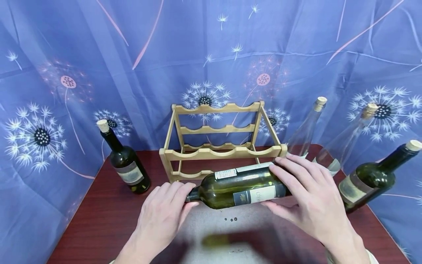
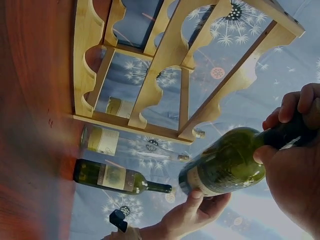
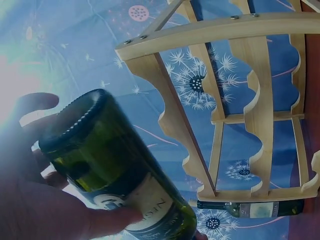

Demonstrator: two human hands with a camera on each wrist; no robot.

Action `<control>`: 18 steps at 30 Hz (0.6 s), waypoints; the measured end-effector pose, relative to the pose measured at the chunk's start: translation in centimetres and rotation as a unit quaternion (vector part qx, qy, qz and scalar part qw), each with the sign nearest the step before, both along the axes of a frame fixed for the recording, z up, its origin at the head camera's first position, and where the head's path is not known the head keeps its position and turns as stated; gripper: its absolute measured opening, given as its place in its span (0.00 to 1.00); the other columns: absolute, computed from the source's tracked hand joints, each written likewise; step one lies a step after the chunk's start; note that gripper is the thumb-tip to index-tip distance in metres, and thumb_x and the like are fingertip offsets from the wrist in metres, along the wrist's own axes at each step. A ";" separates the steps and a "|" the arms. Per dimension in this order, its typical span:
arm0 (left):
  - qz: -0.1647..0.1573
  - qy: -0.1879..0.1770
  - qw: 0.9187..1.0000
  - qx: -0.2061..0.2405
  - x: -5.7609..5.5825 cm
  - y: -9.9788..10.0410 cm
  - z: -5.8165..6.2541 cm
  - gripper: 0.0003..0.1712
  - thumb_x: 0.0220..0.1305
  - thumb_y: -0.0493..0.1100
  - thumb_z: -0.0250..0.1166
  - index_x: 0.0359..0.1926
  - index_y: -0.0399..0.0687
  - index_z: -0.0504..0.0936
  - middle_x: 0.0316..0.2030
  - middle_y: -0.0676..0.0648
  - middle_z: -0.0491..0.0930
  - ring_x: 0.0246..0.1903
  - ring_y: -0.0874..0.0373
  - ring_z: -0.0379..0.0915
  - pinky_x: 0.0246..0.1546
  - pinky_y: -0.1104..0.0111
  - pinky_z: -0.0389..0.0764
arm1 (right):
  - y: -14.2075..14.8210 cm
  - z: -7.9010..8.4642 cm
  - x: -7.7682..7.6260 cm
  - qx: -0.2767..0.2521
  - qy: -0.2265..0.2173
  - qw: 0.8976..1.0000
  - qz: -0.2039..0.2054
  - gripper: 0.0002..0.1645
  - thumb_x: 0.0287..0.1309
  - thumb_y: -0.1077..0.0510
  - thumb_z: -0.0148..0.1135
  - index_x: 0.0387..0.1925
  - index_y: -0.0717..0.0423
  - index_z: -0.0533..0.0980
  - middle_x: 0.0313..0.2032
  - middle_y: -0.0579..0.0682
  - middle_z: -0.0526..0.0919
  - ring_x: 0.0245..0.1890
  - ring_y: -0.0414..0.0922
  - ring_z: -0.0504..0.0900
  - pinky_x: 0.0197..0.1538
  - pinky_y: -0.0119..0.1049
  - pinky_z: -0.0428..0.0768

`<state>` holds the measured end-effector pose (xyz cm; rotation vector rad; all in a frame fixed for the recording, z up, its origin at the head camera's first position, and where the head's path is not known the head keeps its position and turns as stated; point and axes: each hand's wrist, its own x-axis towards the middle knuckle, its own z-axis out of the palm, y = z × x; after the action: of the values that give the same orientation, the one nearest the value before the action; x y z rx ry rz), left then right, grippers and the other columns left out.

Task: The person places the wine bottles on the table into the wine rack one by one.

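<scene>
A green glass wine bottle [image 1: 214,190] lies nearly sideways in the air before the wooden wine rack [image 1: 224,153], its neck pointing left. My left hand [image 1: 161,212] grips the neck between thumb and curled fingers, covering the mouth. Around the base end, my right hand [image 1: 313,198] holds the bottle with fingers over the top and thumb below. The right wrist view shows the ridged bottle base [image 3: 75,122] beside the palm. In the head view, the rack's scalloped rails hold no bottles. Both labels on the held bottle face partly toward the head camera.
On the dark red table [image 1: 89,216], a corked green bottle [image 1: 130,170] stands left of the rack. To the right are two clear corked bottles [image 1: 304,128] and another corked green bottle [image 1: 369,179]. A blue patterned curtain [image 1: 148,84] surrounds the table.
</scene>
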<state>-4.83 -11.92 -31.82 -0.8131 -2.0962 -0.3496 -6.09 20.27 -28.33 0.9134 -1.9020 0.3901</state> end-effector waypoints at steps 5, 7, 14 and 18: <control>-0.001 -0.010 1.000 0.022 0.0 0.1 -0.2 0.22 0.70 0.55 0.52 0.46 0.43 0.81 0.30 0.52 0.74 0.23 0.55 0.65 0.23 0.66 0.65 | -0.2 0.0 -0.3 -0.044 0.038 0.998 0.019 0.37 0.50 0.33 0.66 0.49 0.60 0.80 0.50 0.61 0.81 0.53 0.62 0.76 0.55 0.52 0.69; -0.001 -0.020 0.999 0.029 0.0 0.1 -0.3 0.21 0.70 0.55 0.53 0.45 0.43 0.81 0.30 0.52 0.74 0.23 0.56 0.65 0.23 0.66 0.65 | -0.3 0.1 -0.4 -0.055 0.050 0.997 0.024 0.36 0.51 0.35 0.66 0.48 0.61 0.80 0.49 0.62 0.80 0.52 0.63 0.76 0.57 0.53 0.69; 0.000 -0.053 0.997 0.054 -0.1 0.2 -0.8 0.18 0.68 0.54 0.56 0.46 0.46 0.80 0.32 0.55 0.75 0.24 0.57 0.67 0.24 0.66 0.67 | -0.4 0.1 -0.5 -0.093 0.057 0.994 0.019 0.34 0.54 0.37 0.66 0.47 0.62 0.80 0.50 0.64 0.79 0.51 0.65 0.75 0.58 0.53 0.69; -0.005 -0.071 0.995 0.069 -0.1 0.3 -1.2 0.16 0.66 0.52 0.59 0.47 0.48 0.80 0.34 0.56 0.76 0.26 0.59 0.69 0.24 0.66 0.69 | -0.4 -0.1 -0.5 -0.126 0.051 0.991 0.014 0.35 0.52 0.38 0.67 0.48 0.64 0.80 0.51 0.65 0.78 0.51 0.63 0.76 0.59 0.47 0.70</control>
<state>-4.97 -11.61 -33.04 -0.7356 -2.1727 -0.5652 -6.57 19.90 -28.43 0.7784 -1.7033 0.5756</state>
